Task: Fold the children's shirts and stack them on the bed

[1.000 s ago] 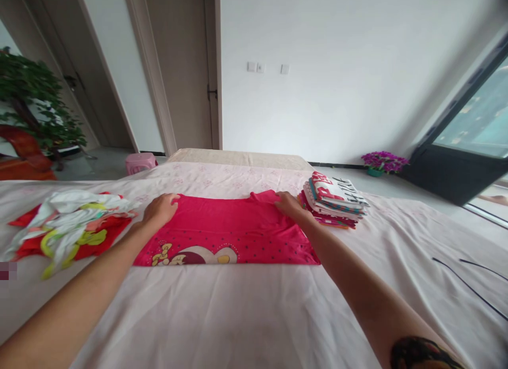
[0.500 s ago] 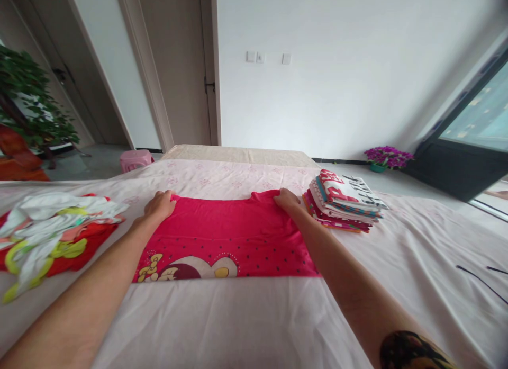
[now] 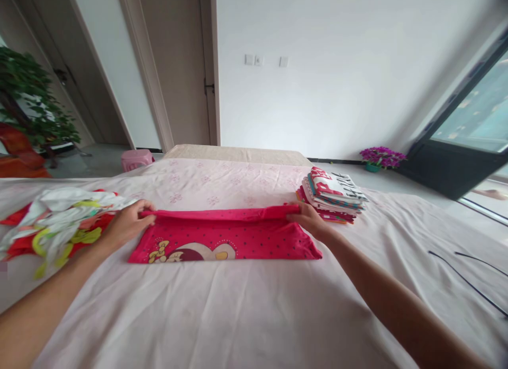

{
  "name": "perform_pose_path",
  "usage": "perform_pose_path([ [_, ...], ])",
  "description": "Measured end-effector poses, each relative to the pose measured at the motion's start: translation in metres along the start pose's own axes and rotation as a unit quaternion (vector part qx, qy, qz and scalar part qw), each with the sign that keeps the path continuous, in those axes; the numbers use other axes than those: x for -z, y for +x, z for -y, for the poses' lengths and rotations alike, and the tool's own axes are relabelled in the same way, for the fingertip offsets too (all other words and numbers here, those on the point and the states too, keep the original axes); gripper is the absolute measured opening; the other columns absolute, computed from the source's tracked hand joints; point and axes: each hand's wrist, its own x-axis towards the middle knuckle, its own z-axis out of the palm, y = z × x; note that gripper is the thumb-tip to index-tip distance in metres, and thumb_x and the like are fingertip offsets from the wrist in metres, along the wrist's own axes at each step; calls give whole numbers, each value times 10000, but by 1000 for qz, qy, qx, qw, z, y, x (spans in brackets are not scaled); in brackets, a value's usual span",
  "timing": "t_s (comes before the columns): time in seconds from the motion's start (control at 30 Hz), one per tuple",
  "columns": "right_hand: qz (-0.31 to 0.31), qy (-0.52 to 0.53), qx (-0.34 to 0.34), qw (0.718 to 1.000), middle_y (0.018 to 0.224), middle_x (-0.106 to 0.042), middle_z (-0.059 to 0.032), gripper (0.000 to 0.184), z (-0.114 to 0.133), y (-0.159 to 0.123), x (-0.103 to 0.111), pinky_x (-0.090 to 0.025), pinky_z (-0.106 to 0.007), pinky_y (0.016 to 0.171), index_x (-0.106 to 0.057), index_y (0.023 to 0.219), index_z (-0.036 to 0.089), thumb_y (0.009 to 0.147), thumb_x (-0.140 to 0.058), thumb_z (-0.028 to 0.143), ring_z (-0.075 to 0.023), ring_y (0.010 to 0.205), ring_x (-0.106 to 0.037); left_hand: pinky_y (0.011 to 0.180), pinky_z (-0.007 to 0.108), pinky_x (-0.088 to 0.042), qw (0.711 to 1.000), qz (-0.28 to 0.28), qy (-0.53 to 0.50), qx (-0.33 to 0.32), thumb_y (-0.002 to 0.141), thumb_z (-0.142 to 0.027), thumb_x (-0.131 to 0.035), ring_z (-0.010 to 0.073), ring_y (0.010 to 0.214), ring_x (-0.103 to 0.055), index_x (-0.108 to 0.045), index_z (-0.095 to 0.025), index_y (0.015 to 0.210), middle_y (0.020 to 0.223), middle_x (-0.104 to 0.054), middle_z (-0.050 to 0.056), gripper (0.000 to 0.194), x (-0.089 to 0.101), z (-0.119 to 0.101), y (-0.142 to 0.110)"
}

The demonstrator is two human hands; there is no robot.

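Observation:
A pinkish-red shirt (image 3: 262, 244) with dark dots and a cartoon print lies in front of me on a pale sheet (image 3: 238, 316), folded into a wide, low strip. At its far left corner, my left hand (image 3: 133, 219) pinches the fabric between thumb and fingers. My right hand (image 3: 309, 218) grips the far right corner, its fingertips partly hidden by cloth. Between both hands the far edge is lifted and turned toward me over the printed part. Just beyond my right hand stands a stack of folded clothes (image 3: 337, 191).
Left of my left arm is a loose heap of white, red and yellow-green clothes (image 3: 59, 221). Dark thin cords (image 3: 468, 279) lie on the right. Farther off are a pink stool (image 3: 137, 160), a leafy plant (image 3: 35, 99) and purple flowers (image 3: 381, 157).
Both hands have come toward me, bringing the shirt's far edge over its front. The shirt is now a narrower strip. My left hand has also shifted left.

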Motion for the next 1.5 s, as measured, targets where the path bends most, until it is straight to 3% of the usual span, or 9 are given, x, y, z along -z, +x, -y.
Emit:
perform_pose_path([
  [0.13, 22, -83, 10, 996, 820, -716, -31, 221, 3, -30, 1, -483, -306, 777, -711, 824, 166, 650, -586, 219, -200, 819, -640, 707, 273, -527, 998, 60, -3, -20, 725, -435, -586, 218, 849, -690, -630, -212, 1050, 962, -733, 19, 396, 1, 10, -28],
  [0.3, -34, 63, -42, 997, 716, -691, -11, 246, 13, -47, 4, -481, -283, 693, -709, 857, 169, 650, -626, 273, -163, 681, -611, 787, 285, -522, 999, 33, -9, -9, 769, -428, -556, 227, 909, -671, -655, -191, 1047, 1034, -731, 43, 378, 7, 4, -48],
  [0.43, -1, 102, -98, 990, 673, -681, -3, 224, 11, -59, 4, -464, -257, 632, -695, 811, 176, 656, -719, 336, -154, 637, -610, 829, 308, -521, 998, 58, 12, -3, 752, -410, -543, 231, 911, -674, -662, -210, 1027, 1010, -733, 30, 360, 7, 4, -59],
  [0.67, -18, 95, -42, 994, 693, -658, -10, 354, 8, -71, 8, -432, -245, 613, -666, 751, 182, 699, -754, 520, -143, 645, -569, 860, 309, -518, 999, -11, 35, -25, 749, -360, -509, 235, 970, -681, -654, -236, 955, 1053, -732, 17, 282, 2, 5, -70],
  [0.9, 103, -6, -43, 994, 587, -513, 33, 371, 8, -82, 17, -288, -223, 514, -647, 675, 156, 711, -741, 513, -89, 541, -399, 939, 354, -474, 985, -5, 146, -93, 746, -296, -475, 241, 1013, -648, -602, -244, 874, 1058, -723, 48, 188, -8, 12, -77],
  [1.1, 168, -56, -62, 982, 660, -618, 1, 205, 12, -83, 27, -343, -226, 525, -726, 779, 149, 636, -626, 255, -112, 571, -473, 987, 394, -430, 965, -19, 236, -115, 743, -219, -444, 252, 1011, -616, -622, -260, 853, 1019, -725, 40, 213, -7, 5, -80],
  [1.17, 144, -51, -82, 985, 702, -655, -22, 242, 10, -80, 32, -395, -235, 550, -724, 794, 152, 628, -565, 229, -138, 609, -533, 1023, 422, -405, 961, -38, 244, -122, 739, -186, -430, 259, 1045, -607, -635, -266, 842, 1041, -725, 33, 243, -6, 1, -84],
  [1.3, -45, -117, -96, 987, 876, -702, -61, 248, 0, -69, 31, -476, -259, 639, -686, 891, 173, 748, -510, 276, -191, 772, -633, 1066, 407, -398, 961, -75, 209, -165, 738, -148, -402, 241, 1082, -609, -638, -265, 835, 1081, -715, 27, 281, -5, -10, -90],
  [1.5, -138, -395, -132, 899, 1259, -663, -133, 495, 4, -45, 6, -469, -344, 813, -511, 1377, 218, 964, -423, 477, -274, 1036, -653, 1075, 355, -425, 968, -61, 145, -196, 891, -277, -365, 211, 1156, -607, -654, -251, 1054, 1170, -694, 48, 332, -20, -21, -88],
])
